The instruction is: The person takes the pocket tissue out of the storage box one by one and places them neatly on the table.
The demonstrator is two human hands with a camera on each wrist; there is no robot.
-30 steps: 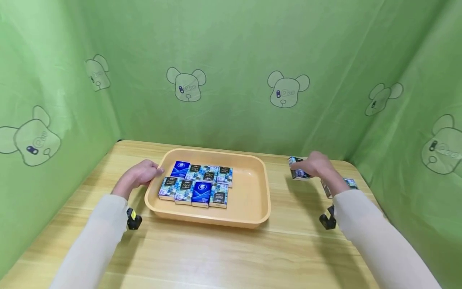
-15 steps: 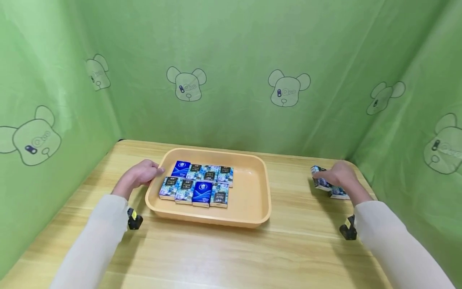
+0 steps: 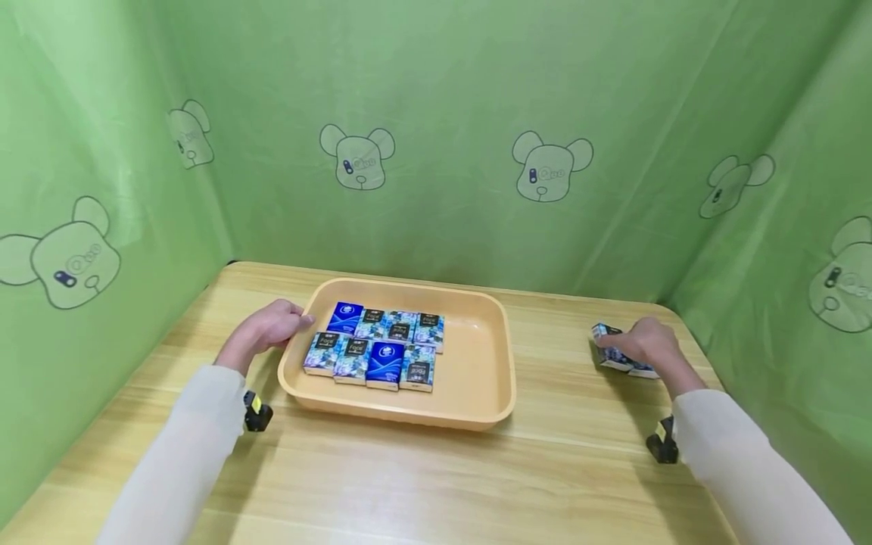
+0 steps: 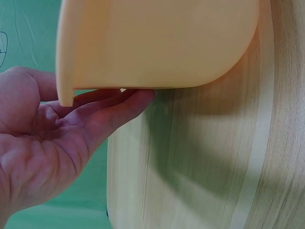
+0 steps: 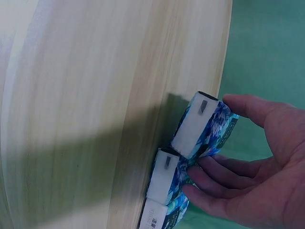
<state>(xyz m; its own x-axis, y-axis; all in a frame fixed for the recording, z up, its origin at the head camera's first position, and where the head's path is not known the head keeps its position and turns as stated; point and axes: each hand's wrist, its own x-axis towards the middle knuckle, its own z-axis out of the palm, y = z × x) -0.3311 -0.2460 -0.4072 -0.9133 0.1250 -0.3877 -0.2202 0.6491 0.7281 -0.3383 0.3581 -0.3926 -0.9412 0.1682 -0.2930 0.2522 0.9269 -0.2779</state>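
My left hand grips the left rim of a peach-coloured plastic tray; in the left wrist view its fingers lie along the outside of the tray wall. Inside the tray, floral tissue packs and blue tissue packs lie flat in two rows on the left. At the right of the table my right hand holds a floral tissue pack between thumb and fingers. Right against it are two more floral tissue packs, partly covered by the hand in the head view.
The wooden table is enclosed at the back and sides by a green curtain printed with bear heads. The held pack is near the table's right edge. Bare tabletop lies between tray and right hand.
My right hand has moved right and slightly nearer with the tissue pack, bringing it against the other packs. The left hand stays on the tray rim. The view has shifted slightly.
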